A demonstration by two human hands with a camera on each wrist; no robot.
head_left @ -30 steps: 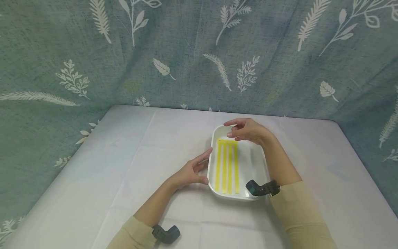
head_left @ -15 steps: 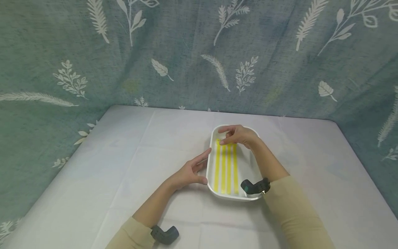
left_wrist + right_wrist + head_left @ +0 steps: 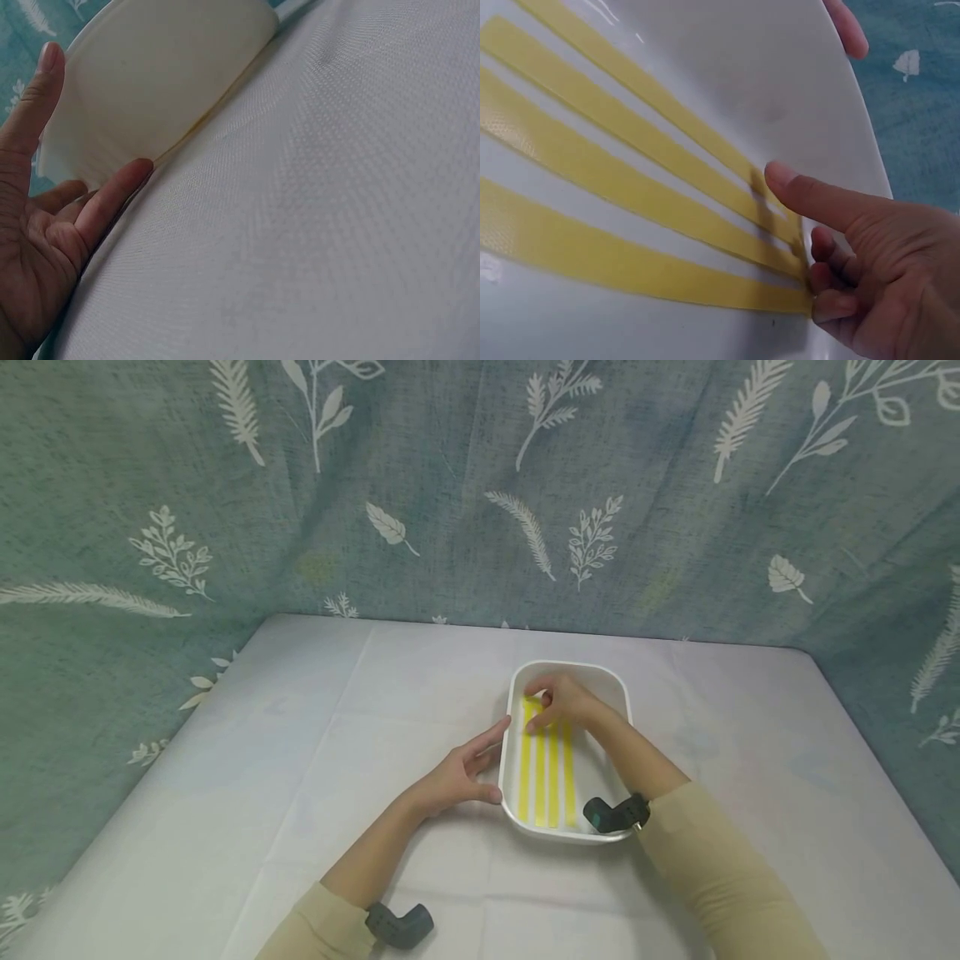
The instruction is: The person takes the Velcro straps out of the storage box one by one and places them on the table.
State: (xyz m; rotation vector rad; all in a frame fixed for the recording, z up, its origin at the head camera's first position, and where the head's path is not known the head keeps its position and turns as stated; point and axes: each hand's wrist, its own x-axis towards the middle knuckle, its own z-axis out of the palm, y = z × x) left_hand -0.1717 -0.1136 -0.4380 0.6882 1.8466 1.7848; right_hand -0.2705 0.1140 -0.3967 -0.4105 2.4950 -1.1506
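One white tray (image 3: 615, 689), four yellow strips (image 3: 546, 772) inside (joined at the far end), right hand (image 3: 564, 700) pinching that end, left hand (image 3: 459, 772) open against the tray's side.

The right hand (image 3: 564, 702) covers the far ends of the four yellow flat strips (image 3: 547, 772) in the white oblong plastic tray (image 3: 611, 681), so its grip there cannot be told. The right wrist view cuts the strips off at its left edge.

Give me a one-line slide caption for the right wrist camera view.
Right hand fingers reaching the far ends of four yellow strips lying in a white tray.
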